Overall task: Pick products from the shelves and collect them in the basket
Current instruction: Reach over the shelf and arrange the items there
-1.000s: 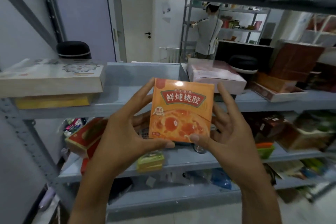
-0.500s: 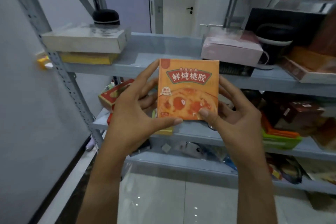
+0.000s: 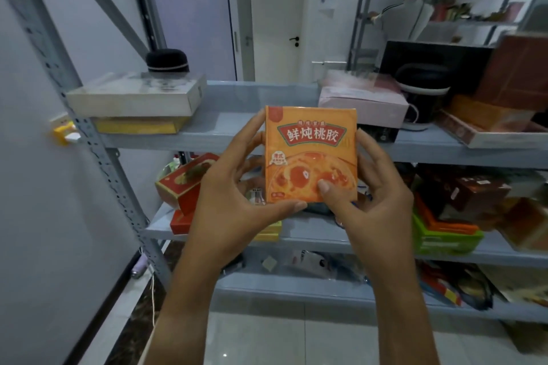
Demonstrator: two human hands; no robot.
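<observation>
— hands first: left hand (image 3: pixel 237 201) and right hand (image 3: pixel 367 204) both hold the orange box (image 3: pixel 311 154) upright, in front of the shelves, printed face toward the camera.

— how are the fingers set?

— left thumb runs under the bottom edge, left fingers go up the box's left side and behind it. right thumb presses on the front face low down, right fingers wrap round the right side. both forearms come up from below, wrists bent slightly back.

— so how far along is the job?

— one product is off the shelf and in hand, i'd judge. no basket shows anywhere in view, so i can't tell what it already holds. dropping this box in looks like the step left for it, then more picking.

— and behind the box?

— middle shelf (image 3: pixel 326 234) with a red carton (image 3: pixel 186 184) and green trays (image 3: pixel 444 240); upper shelf with a flat white box (image 3: pixel 133 95) and a pink box (image 3: pixel 361 101). far back, another person (image 3: pixel 397 15) stands at a second rack.
</observation>
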